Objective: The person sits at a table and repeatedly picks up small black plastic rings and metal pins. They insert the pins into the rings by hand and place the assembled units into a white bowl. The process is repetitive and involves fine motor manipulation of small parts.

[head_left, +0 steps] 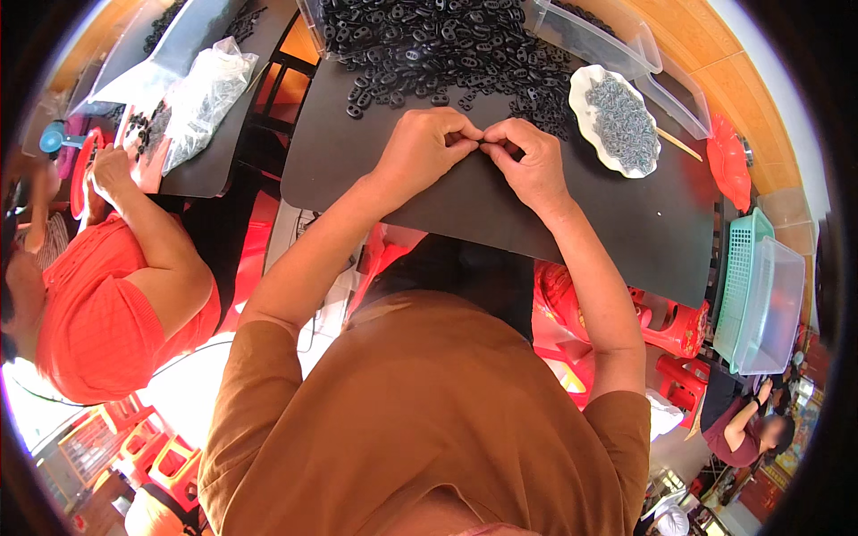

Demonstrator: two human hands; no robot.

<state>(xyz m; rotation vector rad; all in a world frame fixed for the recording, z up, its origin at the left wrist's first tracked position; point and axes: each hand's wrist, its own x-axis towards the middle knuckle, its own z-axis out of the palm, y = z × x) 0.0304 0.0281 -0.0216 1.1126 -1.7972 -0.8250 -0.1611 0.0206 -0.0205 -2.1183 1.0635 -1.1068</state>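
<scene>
Over the dark table [357, 152], my left hand [427, 147] and my right hand [530, 163] meet at the fingertips. Both are closed in a pinch on one small black piece [483, 141], mostly hidden by the fingers. Just beyond them spreads a big heap of small black plastic pieces [420, 45], many oval with two holes. To the right of my right hand, a white scalloped dish [583, 100] holds a pile of tiny grey metallic pins or screws [619, 123].
Clear plastic bins [617, 31] stand at the back. A thin wooden stick [679, 145] lies by the dish, near a red dish [728, 161]. Green and clear baskets [746, 286] are at far right. On the left, a person in red [116, 313] sits by another table with a plastic bag [210, 103].
</scene>
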